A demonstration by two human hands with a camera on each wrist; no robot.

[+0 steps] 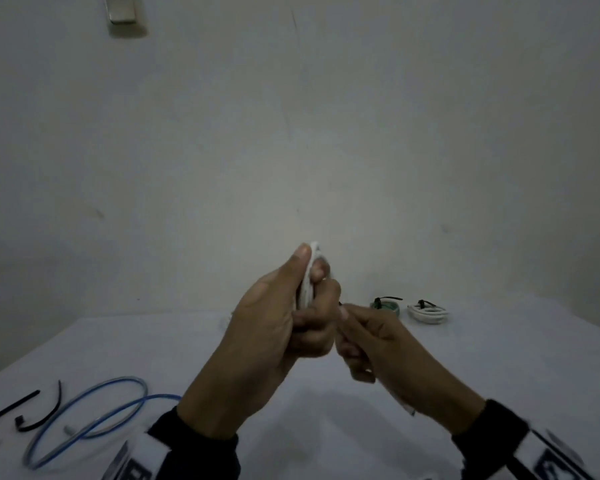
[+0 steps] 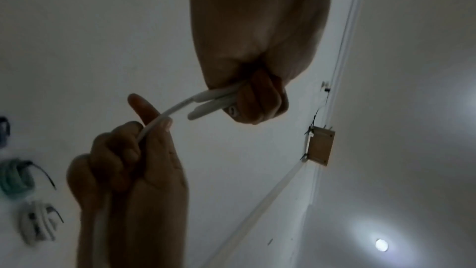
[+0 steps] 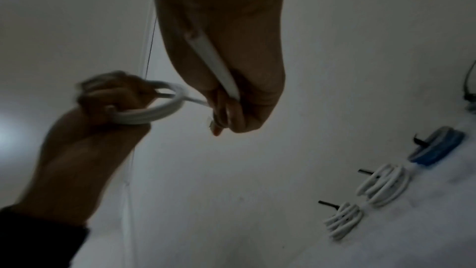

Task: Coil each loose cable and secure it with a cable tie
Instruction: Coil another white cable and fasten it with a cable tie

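White cable (image 3: 154,109) is up in the air above the middle of the desk (image 1: 499,375), most of it wound into a small coil. Left hand (image 1: 278,327) grips the coil, fingers curled through and round the loops, thumb pressed on the top. Right hand (image 1: 378,344) just beside it pinches the loose tail with the plug end, fingers curled round it; the tail runs back along the palm in the right wrist view. So the coil is nearly done by my read: last bit to wind in, no tie on it yet. Done bundles sit toward the far right of the desk, each with a black tie sticking out: green coil (image 1: 386,305), white coil (image 1: 428,311), and the right wrist view shows a second white one (image 3: 343,219) and a blue coil (image 3: 438,148). Left to do: blue cable (image 1: 90,424) lies loose at the near left corner, uncoiled. Spare ties (image 1: 32,410) lie beside it, near the left edge. Other loose cables out of frame: can't tell.
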